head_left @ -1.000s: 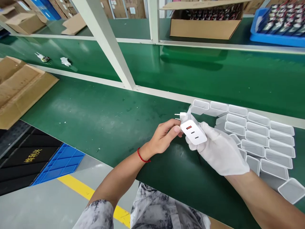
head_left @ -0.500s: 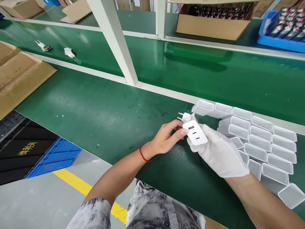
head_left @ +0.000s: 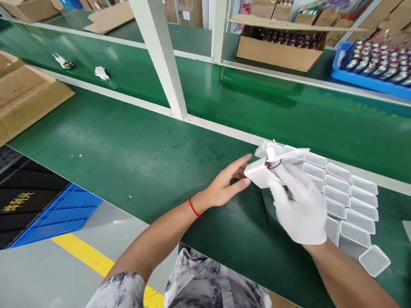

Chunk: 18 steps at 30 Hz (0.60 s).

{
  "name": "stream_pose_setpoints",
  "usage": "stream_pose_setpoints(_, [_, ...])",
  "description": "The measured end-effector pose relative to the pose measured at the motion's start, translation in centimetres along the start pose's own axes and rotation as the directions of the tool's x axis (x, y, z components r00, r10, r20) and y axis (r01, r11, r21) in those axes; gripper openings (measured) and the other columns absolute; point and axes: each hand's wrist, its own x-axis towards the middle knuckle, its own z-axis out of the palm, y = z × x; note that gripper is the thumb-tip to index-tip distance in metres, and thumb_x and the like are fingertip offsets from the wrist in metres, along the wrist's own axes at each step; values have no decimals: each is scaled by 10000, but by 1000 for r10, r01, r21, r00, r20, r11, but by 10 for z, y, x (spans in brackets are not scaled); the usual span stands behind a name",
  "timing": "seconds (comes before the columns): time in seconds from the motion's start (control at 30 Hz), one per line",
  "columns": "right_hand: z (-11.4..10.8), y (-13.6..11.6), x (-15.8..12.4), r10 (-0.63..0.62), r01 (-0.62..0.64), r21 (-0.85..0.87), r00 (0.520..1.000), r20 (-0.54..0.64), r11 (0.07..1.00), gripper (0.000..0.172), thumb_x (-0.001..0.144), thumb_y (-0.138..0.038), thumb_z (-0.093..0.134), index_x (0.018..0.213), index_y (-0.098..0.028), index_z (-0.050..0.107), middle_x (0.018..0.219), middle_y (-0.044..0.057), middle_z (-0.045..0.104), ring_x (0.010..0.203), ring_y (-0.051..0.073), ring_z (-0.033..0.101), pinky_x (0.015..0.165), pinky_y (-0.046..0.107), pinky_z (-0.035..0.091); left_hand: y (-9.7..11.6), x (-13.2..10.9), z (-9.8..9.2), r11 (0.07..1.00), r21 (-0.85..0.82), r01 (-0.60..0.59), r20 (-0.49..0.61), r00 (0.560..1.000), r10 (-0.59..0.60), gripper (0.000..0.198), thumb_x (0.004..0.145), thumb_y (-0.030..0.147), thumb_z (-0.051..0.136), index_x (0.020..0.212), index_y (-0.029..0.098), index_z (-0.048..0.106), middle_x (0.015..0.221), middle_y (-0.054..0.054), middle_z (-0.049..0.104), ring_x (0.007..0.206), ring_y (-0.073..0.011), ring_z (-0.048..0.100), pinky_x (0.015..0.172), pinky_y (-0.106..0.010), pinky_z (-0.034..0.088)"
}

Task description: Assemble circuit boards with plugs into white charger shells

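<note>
A white charger [head_left: 258,173] is held over the bench in my right hand [head_left: 298,201], which wears a white glove. The charger's plug part [head_left: 272,150], two pins upward, is tilted off the housing on a flat white piece. Dark and red wires show in the gap between them. My left hand [head_left: 226,182] is bare, its thumb and index finger spread around the housing's left end; whether they touch it I cannot tell. Beneath the charger a thin black tool [head_left: 262,205], perhaps tweezers, lies on the green bench.
Several translucent white plastic cases [head_left: 349,209] stand in rows at the right. Two loose plug parts, one white [head_left: 102,73], lie on the raised green ledge. A cardboard box [head_left: 279,53] and a blue tray [head_left: 369,79] of small wired parts sit behind; an upright post [head_left: 160,60] rises mid-bench.
The charger has turned, its port face no longer showing. The plug part has come away from the housing, exposing wires. My left fingers have spread, and the view has shifted slightly right.
</note>
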Motion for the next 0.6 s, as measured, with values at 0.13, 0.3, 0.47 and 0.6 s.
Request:
stream_pose_setpoints(0.13, [5,0,-1,-316,326,-206,945,79,923,196,950,-228,532,1066,-255,688,1100,75,719,946,258,697,773,388,587,3,-4,3,998,-53,-40,-14,999,39,791,816,428,749,1484,260,360,1321,-120,571,1135,-230,607,972,-369,526])
stream_pose_setpoints(0.3, [16,5,-6,-342,340,-194,939,24,920,337,941,-280,597,1276,-260,565,1109,97,714,948,278,704,749,428,609,4,-2,8,993,-112,35,-127,991,-49,558,831,490,719,1279,197,563,1092,-84,667,992,-206,651,885,-340,550])
stream_pose_setpoints(0.47, [17,9,-1,-370,380,-225,925,86,897,350,954,-295,576,1300,-241,569,1107,109,707,936,273,699,723,397,597,0,2,11,989,-127,72,-224,970,-99,513,876,643,572,1060,169,640,953,-66,668,882,-188,632,765,-301,547])
stream_pose_setpoints(0.6, [13,6,7,-350,420,-235,891,288,877,352,966,-303,493,1284,-208,608,947,94,710,755,252,682,589,360,545,-5,0,11,995,13,104,-239,966,-98,468,934,602,493,993,157,627,832,-32,612,739,-149,573,672,-275,515])
